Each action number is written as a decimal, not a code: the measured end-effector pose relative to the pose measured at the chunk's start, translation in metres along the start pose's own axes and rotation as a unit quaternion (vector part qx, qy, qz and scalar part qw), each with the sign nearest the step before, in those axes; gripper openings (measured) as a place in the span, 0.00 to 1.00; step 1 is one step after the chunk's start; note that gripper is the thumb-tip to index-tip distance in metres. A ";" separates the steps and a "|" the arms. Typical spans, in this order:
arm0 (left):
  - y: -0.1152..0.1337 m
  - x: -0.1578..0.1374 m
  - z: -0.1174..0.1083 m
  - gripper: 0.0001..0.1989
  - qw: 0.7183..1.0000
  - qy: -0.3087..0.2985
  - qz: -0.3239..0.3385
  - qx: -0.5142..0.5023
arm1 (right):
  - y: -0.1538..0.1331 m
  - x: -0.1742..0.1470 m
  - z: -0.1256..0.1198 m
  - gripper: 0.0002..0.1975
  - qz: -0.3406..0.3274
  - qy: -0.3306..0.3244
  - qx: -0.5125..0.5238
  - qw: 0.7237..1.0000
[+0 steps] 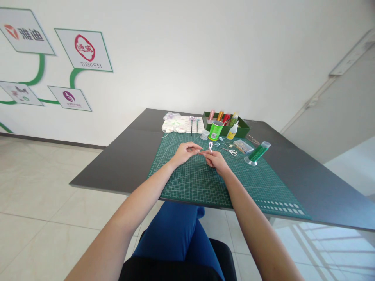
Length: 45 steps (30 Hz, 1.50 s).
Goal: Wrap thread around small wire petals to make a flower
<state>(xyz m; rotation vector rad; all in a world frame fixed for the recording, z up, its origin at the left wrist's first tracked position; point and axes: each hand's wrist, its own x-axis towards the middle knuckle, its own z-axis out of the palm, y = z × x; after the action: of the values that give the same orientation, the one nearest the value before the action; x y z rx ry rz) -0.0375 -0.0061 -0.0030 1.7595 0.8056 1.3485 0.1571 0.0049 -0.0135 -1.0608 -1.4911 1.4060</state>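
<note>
My right hand [215, 160] is closed in a pinch above the green cutting mat [193, 183]. A small white-and-lilac looped piece [210, 146], like a flower part, stands up from its fingers. Beside it, my left hand [187, 152] is also closed, thumb against fingers, its tips almost meeting those of the right. Whatever lies between the left fingertips is too small to make out. White-handled scissors [232, 152] lie on the mat just beyond my right hand, near small pale flower pieces [217, 144].
A green box [246, 132] holds several thread spools. In front stand a bright green can [216, 130] and a glue bottle [233, 130]. A green thread spool [258, 153] stands to the right, by a clear case [243, 146]. White sheets [184, 121] lie at the back left.
</note>
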 end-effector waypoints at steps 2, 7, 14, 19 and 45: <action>0.000 0.000 0.000 0.07 1.000 0.000 0.001 0.001 | -0.001 0.000 0.000 0.20 -0.002 0.000 0.001 1.000; -0.002 0.001 0.000 0.08 1.000 0.007 -0.007 0.013 | 0.000 0.000 0.000 0.20 -0.002 0.001 -0.003 1.000; -0.002 0.001 -0.001 0.08 1.000 0.013 -0.005 0.022 | 0.000 0.000 -0.001 0.20 -0.003 -0.001 -0.010 1.000; -0.004 0.001 0.000 0.08 1.000 0.016 -0.013 0.016 | 0.001 0.001 -0.001 0.21 -0.001 -0.001 -0.013 1.000; -0.002 0.001 0.002 0.07 0.998 0.010 -0.022 0.054 | 0.004 0.003 -0.003 0.21 0.002 0.016 -0.015 1.000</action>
<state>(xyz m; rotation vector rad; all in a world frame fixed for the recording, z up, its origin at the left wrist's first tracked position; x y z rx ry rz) -0.0353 -0.0045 -0.0042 1.8019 0.9392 1.3171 0.1591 0.0086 -0.0174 -1.0998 -1.4921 1.3675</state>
